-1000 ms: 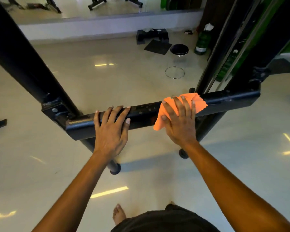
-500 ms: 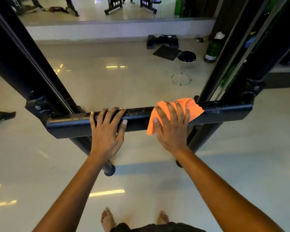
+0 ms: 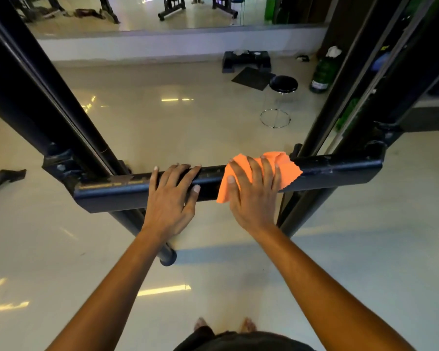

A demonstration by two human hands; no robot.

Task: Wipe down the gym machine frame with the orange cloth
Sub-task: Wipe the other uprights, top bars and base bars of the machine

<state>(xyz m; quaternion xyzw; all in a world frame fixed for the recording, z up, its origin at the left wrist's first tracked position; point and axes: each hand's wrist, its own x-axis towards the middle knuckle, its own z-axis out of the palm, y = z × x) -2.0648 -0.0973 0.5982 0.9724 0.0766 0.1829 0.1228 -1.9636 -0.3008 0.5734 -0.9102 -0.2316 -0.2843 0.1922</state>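
Pressing orange cloth (image 3: 284,165) flat-fingered, right hand (image 3: 254,196) spans crossbar (image 3: 340,171) over glossy floor (image 3: 188,127).

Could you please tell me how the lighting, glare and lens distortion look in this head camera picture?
Head view: dim, soft light; bright streaks of glare on the glossy floor; wide-angle lens splays the black frame uprights outward; orange cloth and both hands sharp; cast shadow behind the frame foot.
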